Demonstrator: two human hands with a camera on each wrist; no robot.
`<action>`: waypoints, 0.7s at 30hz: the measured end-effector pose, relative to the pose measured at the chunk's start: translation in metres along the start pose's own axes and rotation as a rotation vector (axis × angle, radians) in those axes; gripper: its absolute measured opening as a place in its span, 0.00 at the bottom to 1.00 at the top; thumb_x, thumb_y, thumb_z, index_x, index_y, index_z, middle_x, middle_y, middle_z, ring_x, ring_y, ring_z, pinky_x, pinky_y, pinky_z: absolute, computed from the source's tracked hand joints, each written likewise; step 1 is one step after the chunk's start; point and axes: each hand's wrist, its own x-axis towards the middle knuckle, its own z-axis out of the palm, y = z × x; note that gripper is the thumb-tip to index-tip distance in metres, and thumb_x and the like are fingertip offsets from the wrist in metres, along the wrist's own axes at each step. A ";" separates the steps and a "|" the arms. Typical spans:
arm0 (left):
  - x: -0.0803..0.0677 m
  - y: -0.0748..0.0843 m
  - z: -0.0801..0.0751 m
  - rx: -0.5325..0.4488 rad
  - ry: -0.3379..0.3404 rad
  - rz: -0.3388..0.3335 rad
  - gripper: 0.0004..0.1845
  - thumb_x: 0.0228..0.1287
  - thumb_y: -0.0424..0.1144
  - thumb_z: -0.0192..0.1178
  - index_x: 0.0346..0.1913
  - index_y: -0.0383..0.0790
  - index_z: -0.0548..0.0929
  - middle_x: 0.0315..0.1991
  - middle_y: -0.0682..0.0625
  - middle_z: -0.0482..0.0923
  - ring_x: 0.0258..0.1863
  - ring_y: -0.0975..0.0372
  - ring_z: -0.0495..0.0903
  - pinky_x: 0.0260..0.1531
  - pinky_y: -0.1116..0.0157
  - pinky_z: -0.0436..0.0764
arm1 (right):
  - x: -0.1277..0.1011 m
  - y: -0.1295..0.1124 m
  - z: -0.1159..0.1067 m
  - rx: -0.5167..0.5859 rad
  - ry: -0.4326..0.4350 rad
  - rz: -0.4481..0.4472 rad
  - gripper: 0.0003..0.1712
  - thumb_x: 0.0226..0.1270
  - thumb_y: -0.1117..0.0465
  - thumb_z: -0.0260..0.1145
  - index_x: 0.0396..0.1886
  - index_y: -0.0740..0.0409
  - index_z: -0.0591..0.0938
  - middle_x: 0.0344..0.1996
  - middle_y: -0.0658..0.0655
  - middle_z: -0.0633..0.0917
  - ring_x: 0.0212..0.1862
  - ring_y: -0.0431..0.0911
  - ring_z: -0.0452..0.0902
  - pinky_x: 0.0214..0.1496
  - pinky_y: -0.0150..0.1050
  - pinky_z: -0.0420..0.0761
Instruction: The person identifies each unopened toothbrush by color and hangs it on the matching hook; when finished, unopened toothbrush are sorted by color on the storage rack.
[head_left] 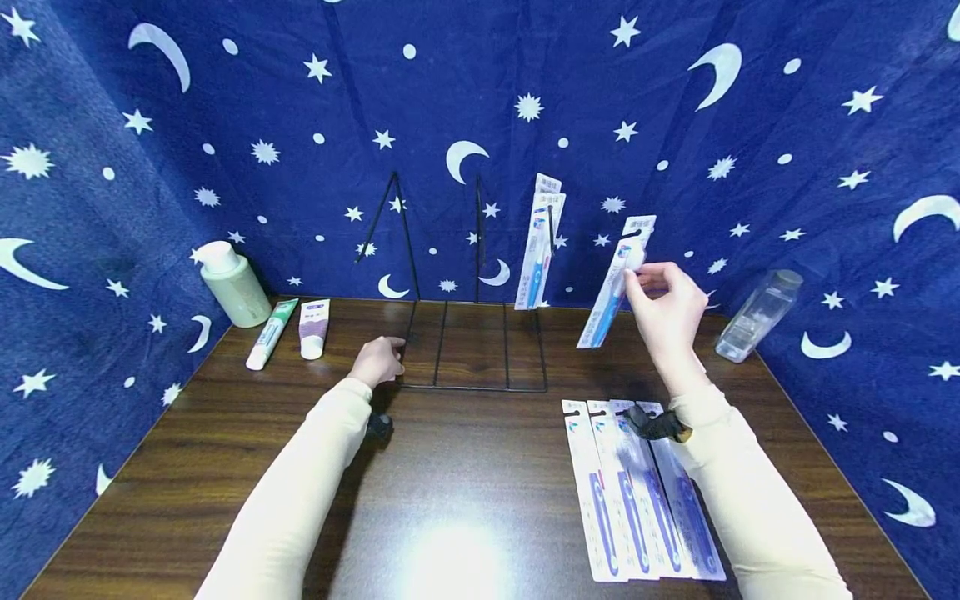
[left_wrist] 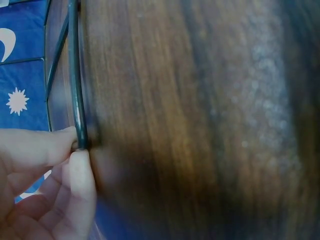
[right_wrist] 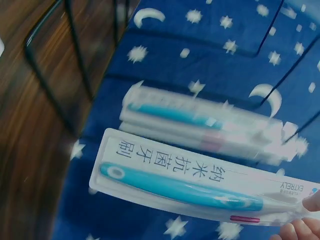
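- The packaged toothbrush (head_left: 617, 283) is raised off the table, just right of the black wire rack (head_left: 472, 346), hanging tilted with its top end uppermost; the right hand (head_left: 667, 304) pinches it near that top end between thumb and fingertips (right_wrist: 300, 231).
- In the right wrist view the pack (right_wrist: 200, 182) shows a teal brush under clear plastic.
- Two more packs (head_left: 540, 250) hang on the rack's right-hand upright, just left of the held one.
- The left hand (head_left: 378, 360) is at the rack's front left corner, its fingers (left_wrist: 75, 170) pinching the wire base there against the wooden table (head_left: 465, 467).
- Four flat toothbrush packs (head_left: 637, 492) lie side by side on the table in front of and to the right of the rack, under the right forearm.
- Left of the rack lie two tubes (head_left: 292, 332), with a pale green bottle (head_left: 232, 283) behind them.
- Well right of the rack stands a clear bottle (head_left: 757, 317).
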 end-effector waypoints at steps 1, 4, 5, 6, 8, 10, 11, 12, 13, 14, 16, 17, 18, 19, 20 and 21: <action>0.000 0.000 0.000 0.004 0.000 -0.001 0.30 0.48 0.26 0.61 0.60 0.31 0.74 0.35 0.46 0.80 0.17 0.68 0.78 0.31 0.68 0.80 | -0.002 -0.006 0.001 0.014 -0.001 -0.025 0.10 0.56 0.64 0.68 0.30 0.69 0.83 0.23 0.63 0.85 0.25 0.23 0.70 0.28 0.19 0.70; 0.001 0.000 -0.001 0.011 0.003 0.001 0.30 0.48 0.26 0.61 0.60 0.31 0.74 0.35 0.46 0.80 0.17 0.67 0.79 0.32 0.67 0.80 | -0.008 -0.024 0.003 0.067 -0.011 -0.086 0.10 0.55 0.64 0.69 0.29 0.69 0.82 0.22 0.61 0.84 0.25 0.26 0.72 0.29 0.20 0.74; 0.001 0.000 -0.001 0.012 0.005 0.005 0.30 0.47 0.26 0.61 0.60 0.30 0.74 0.35 0.46 0.81 0.17 0.67 0.79 0.32 0.67 0.80 | -0.010 -0.030 0.004 0.082 -0.014 -0.104 0.09 0.55 0.64 0.69 0.28 0.69 0.82 0.21 0.61 0.84 0.25 0.27 0.73 0.29 0.20 0.74; 0.001 0.000 -0.001 0.013 0.004 0.009 0.30 0.47 0.26 0.61 0.60 0.30 0.74 0.35 0.46 0.81 0.17 0.67 0.78 0.30 0.67 0.80 | -0.012 -0.035 0.005 0.096 -0.023 -0.121 0.09 0.54 0.64 0.69 0.28 0.69 0.82 0.21 0.60 0.84 0.25 0.27 0.73 0.29 0.20 0.75; 0.002 -0.001 0.000 0.013 0.006 0.017 0.30 0.47 0.25 0.61 0.60 0.30 0.74 0.35 0.45 0.81 0.16 0.67 0.78 0.28 0.68 0.80 | -0.016 -0.044 0.007 0.120 -0.040 -0.155 0.08 0.54 0.65 0.70 0.27 0.68 0.82 0.21 0.59 0.83 0.25 0.29 0.75 0.30 0.19 0.75; 0.002 -0.001 0.000 0.014 0.007 0.022 0.30 0.47 0.25 0.61 0.60 0.30 0.75 0.35 0.45 0.81 0.16 0.68 0.78 0.28 0.69 0.79 | -0.021 -0.052 0.010 0.138 -0.061 -0.190 0.08 0.54 0.66 0.70 0.27 0.68 0.82 0.20 0.59 0.83 0.24 0.34 0.76 0.30 0.19 0.75; 0.002 -0.001 0.000 0.017 0.008 0.024 0.30 0.47 0.25 0.61 0.59 0.30 0.75 0.35 0.45 0.81 0.16 0.68 0.78 0.28 0.69 0.79 | -0.024 -0.055 0.011 0.150 -0.074 -0.206 0.07 0.53 0.66 0.70 0.27 0.68 0.82 0.20 0.59 0.83 0.24 0.37 0.77 0.31 0.18 0.74; 0.002 0.000 0.000 0.019 0.006 0.022 0.30 0.47 0.26 0.61 0.60 0.31 0.75 0.35 0.45 0.81 0.16 0.68 0.78 0.29 0.68 0.79 | -0.026 -0.059 0.012 0.155 -0.086 -0.221 0.07 0.54 0.66 0.70 0.27 0.68 0.82 0.20 0.59 0.83 0.23 0.40 0.78 0.31 0.18 0.74; 0.002 0.000 0.000 0.021 0.006 0.020 0.30 0.48 0.26 0.61 0.60 0.31 0.75 0.35 0.46 0.81 0.17 0.68 0.78 0.30 0.68 0.79 | -0.029 -0.061 0.013 0.158 -0.092 -0.235 0.07 0.54 0.66 0.70 0.27 0.68 0.82 0.21 0.59 0.83 0.22 0.43 0.78 0.31 0.18 0.74; 0.002 0.000 0.000 0.022 0.007 0.018 0.30 0.48 0.26 0.61 0.59 0.31 0.75 0.35 0.46 0.81 0.17 0.68 0.78 0.31 0.67 0.79 | -0.031 -0.064 0.015 0.159 -0.100 -0.247 0.07 0.54 0.66 0.70 0.27 0.68 0.82 0.21 0.59 0.83 0.22 0.46 0.79 0.31 0.19 0.74; 0.001 -0.001 0.000 0.027 0.008 0.016 0.30 0.48 0.26 0.61 0.59 0.31 0.75 0.35 0.46 0.81 0.17 0.67 0.79 0.33 0.66 0.79 | -0.033 -0.068 0.018 0.158 -0.114 -0.257 0.07 0.54 0.66 0.70 0.27 0.67 0.82 0.21 0.59 0.83 0.22 0.47 0.79 0.31 0.19 0.74; 0.001 -0.001 0.000 0.032 0.008 0.016 0.30 0.48 0.26 0.61 0.60 0.31 0.75 0.35 0.46 0.81 0.17 0.67 0.79 0.34 0.66 0.79 | -0.035 -0.069 0.019 0.149 -0.121 -0.258 0.07 0.54 0.66 0.70 0.27 0.67 0.82 0.21 0.58 0.83 0.22 0.47 0.79 0.31 0.20 0.74; 0.002 -0.001 0.000 0.034 0.008 0.015 0.30 0.48 0.26 0.61 0.60 0.32 0.75 0.35 0.46 0.81 0.18 0.67 0.79 0.35 0.65 0.79 | -0.035 -0.070 0.021 0.140 -0.127 -0.256 0.07 0.54 0.65 0.70 0.27 0.66 0.82 0.21 0.58 0.83 0.22 0.47 0.79 0.31 0.20 0.74; 0.002 -0.001 0.000 0.036 0.009 0.017 0.30 0.47 0.26 0.61 0.60 0.32 0.75 0.35 0.46 0.81 0.18 0.67 0.79 0.35 0.65 0.79 | -0.036 -0.070 0.022 0.132 -0.135 -0.252 0.06 0.54 0.65 0.70 0.27 0.66 0.82 0.21 0.58 0.83 0.22 0.47 0.80 0.31 0.20 0.74; 0.002 -0.001 0.000 0.038 0.009 0.020 0.30 0.47 0.26 0.61 0.60 0.31 0.75 0.35 0.46 0.81 0.18 0.67 0.79 0.36 0.65 0.79 | -0.037 -0.070 0.023 0.124 -0.141 -0.245 0.06 0.54 0.65 0.70 0.27 0.66 0.82 0.21 0.58 0.83 0.22 0.46 0.79 0.31 0.20 0.74; 0.001 -0.002 0.000 0.040 0.008 0.022 0.31 0.47 0.26 0.61 0.60 0.31 0.75 0.35 0.46 0.81 0.18 0.67 0.80 0.36 0.65 0.79 | -0.037 -0.070 0.024 0.117 -0.146 -0.238 0.06 0.54 0.66 0.70 0.27 0.65 0.82 0.21 0.58 0.83 0.22 0.46 0.79 0.31 0.21 0.74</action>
